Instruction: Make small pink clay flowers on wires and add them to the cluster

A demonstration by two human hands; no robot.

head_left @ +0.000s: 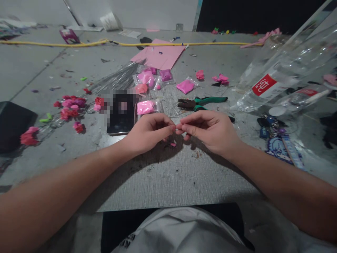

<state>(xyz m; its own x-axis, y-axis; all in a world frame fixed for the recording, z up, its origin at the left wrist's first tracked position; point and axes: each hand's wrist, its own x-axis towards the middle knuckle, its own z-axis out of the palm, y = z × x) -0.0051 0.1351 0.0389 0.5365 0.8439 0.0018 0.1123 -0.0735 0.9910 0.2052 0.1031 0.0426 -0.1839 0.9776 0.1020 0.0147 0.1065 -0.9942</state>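
Observation:
My left hand (156, 131) and my right hand (207, 130) meet fingertip to fingertip above the front part of the grey table (158, 186). Both are closed in a pinch; whatever sits between the fingers is too small or too hidden to name. A tiny pink scrap (173, 144) lies on the table just under my left fingers. Right behind my hands are pliers (202, 103) with green handles, partly covered by my right hand. A bag of bright pink clay (145, 107) lies behind my left hand, beside a dark phone (121, 116).
Several bags of pink and purple clay (147, 78) lie farther back, near a pink sheet (160, 54) and a bundle of thin wires (116, 77). Red and pink clay flowers (71, 105) lie left. Clear plastic bottles (289, 70) and keychains (273, 130) are right. A yellow cable (158, 44) crosses behind.

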